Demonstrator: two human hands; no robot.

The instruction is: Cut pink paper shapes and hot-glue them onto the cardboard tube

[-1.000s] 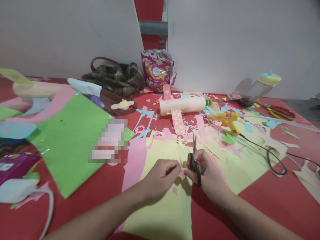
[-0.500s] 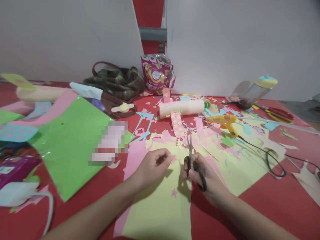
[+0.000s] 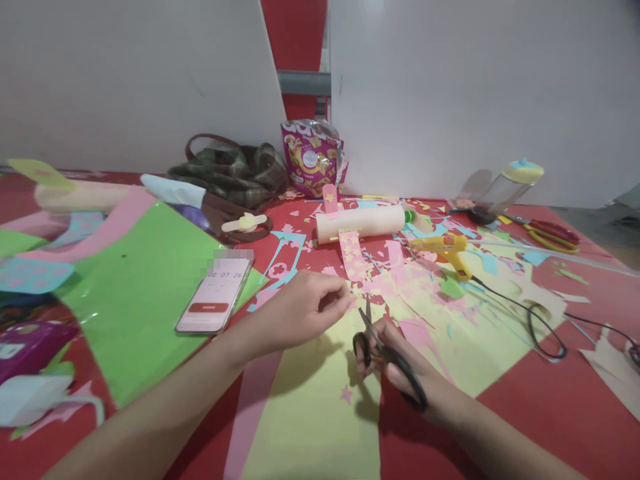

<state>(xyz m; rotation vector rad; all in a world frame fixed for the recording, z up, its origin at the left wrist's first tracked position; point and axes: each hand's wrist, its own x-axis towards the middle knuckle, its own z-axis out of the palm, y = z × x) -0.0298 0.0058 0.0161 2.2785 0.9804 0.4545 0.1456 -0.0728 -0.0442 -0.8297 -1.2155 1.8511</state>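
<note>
Step, by judgement: snipping small paper. Your right hand [image 3: 423, 368] has its grip clamped on the scissors [image 3: 373, 330], blades parted above the yellow sheet [image 3: 320, 427]. Left hand [image 3: 305, 310]: cannot tell whether it pinches paper. Next cut would call for steady alignment.

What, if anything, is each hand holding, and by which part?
The right hand holds the scissors by their black handles. The left hand is curled as if pinching; whether it grips anything small cannot be told.
</note>
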